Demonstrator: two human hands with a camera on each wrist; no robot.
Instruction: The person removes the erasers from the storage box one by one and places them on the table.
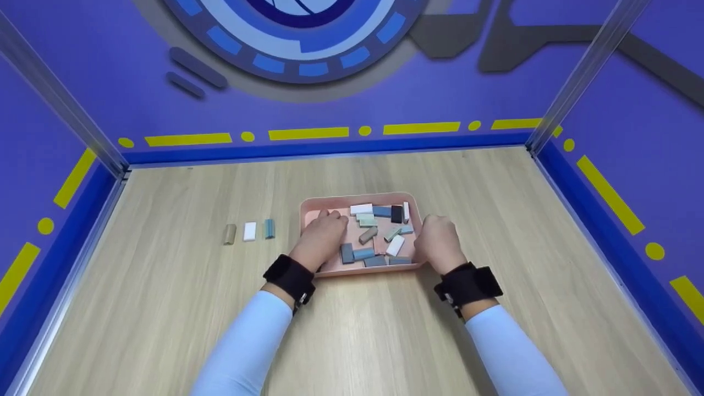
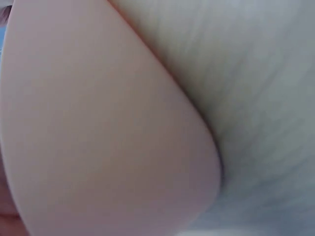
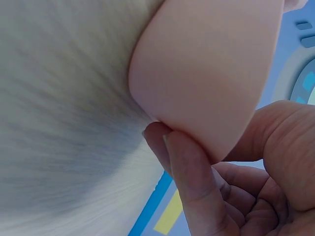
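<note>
Overhead, a pink tray (image 1: 330, 201) sits mid-table (image 1: 165, 308), full of small blocks (image 1: 368, 235) in grey, blue, white and black lying every which way. The left hand (image 1: 323, 234) reaches over the tray's left rim, fingers bent down into the tray by the blocks; whether it pinches one cannot be told from here. The right hand (image 1: 438, 242) sits at the tray's right edge with fingers curled, likely to steady it. Well apart on the left, three blocks (image 1: 249, 231) lie in a neat row on the bare wood: tan, white, blue. That looks sorted, not dropped.

The left wrist view is nearly filled by the tray's (image 2: 98, 132) blurred pink outer wall, with table (image 2: 256, 73) beyond; no fingers show, so that grip stays unknown.

From the right wrist, the tray's (image 3: 206, 69) corner rests against the right hand's fingers (image 3: 192, 182), which press its wall from outside with the thumb behind, a bracing hold.
</note>
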